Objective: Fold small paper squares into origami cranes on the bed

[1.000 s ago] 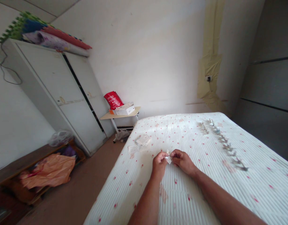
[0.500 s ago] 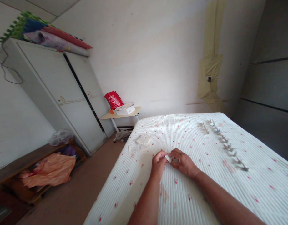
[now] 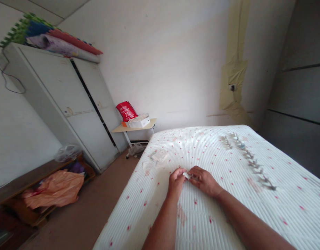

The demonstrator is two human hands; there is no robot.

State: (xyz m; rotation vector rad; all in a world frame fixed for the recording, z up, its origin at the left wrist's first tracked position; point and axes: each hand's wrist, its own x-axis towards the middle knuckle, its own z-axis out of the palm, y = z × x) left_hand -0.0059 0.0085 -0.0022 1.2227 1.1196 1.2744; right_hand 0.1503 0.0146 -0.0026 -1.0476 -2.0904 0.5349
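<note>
Between my fingertips, just above the bed, is a small piece of white paper (image 3: 186, 175). My left hand (image 3: 177, 178) pinches its left side, and my right hand (image 3: 203, 180) has thumb and fingers closed at its right side. Beyond my left hand lies a stack of printed paper sheets (image 3: 160, 156), with loose sheets beside it. On the right of the bed, a long row of small folded paper pieces (image 3: 252, 162) runs away from me, with a shorter row (image 3: 226, 142) at its far left. Their exact shape is blurred.
The bed (image 3: 201, 215) has a ribbed white cover with red spots. Behind its left corner stands a small table (image 3: 119, 128) bearing a white box (image 3: 140, 121) and a red bag (image 3: 126, 111). A grey cabinet (image 3: 58, 90) and a low wooden shelf with an orange plastic bag (image 3: 55, 187) are at left.
The fingers of my right hand have shifted slightly at the piece of paper, and more of its white surface shows. My left hand keeps its place.
</note>
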